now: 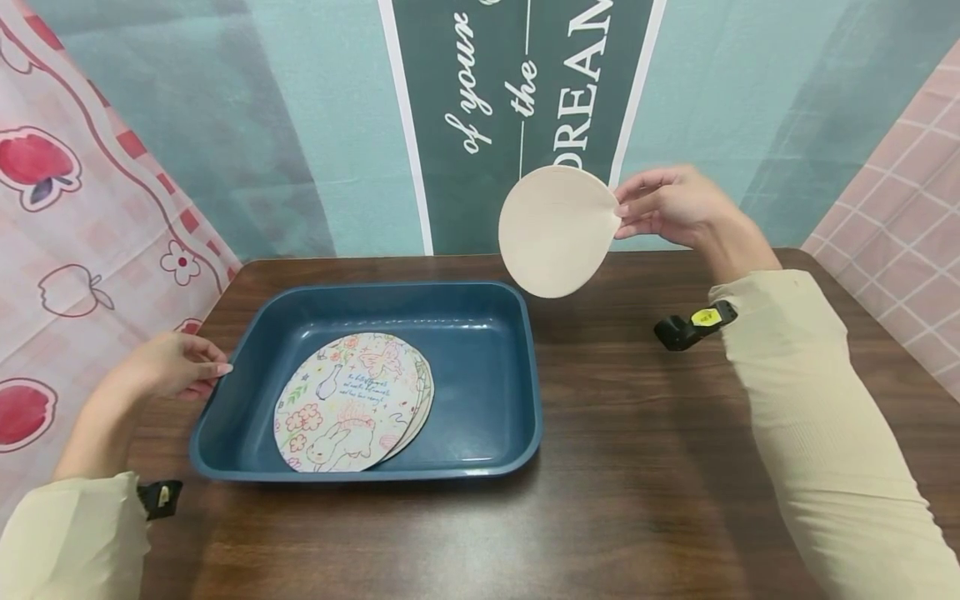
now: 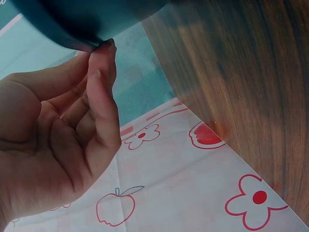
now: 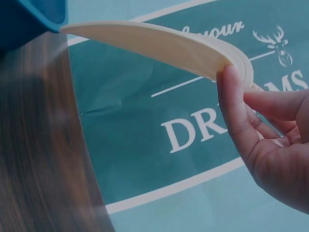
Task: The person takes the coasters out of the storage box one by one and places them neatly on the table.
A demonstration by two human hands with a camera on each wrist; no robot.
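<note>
Left hand [image 1: 168,367]: one; fingers loosely curled, fingertips [image 2: 108,47] touching left rim of tray; nothing gripped.
Tray [image 1: 525,367]: one; dark blue, rectangular, flat on wooden table [image 1: 637,467], left of centre.
Stacked discs [image 1: 352,404]: at least two, perhaps three; exact count hidden by overlap; top one printed with flowers, rabbit and script, lying face up in tray's left half.
Held disc [image 1: 557,231]: one; plain cream side toward head camera, raised above tray's far right corner, tilted, clear of table and tray.
Right hand [image 1: 667,204]: one; thumb and fingers pinching held disc at its right edge, rest of disc hanging free.
Step in hand, judged: single disc lifted, midway between table side and tray; tray steadied at left.
Next move, judged: lowering of held disc toward stack, flattened and centred over printed top, edge pinch released only once resting; printed face possibly needing turning upward first.
Wrist cameras: two, black, one per sleeve.
</note>
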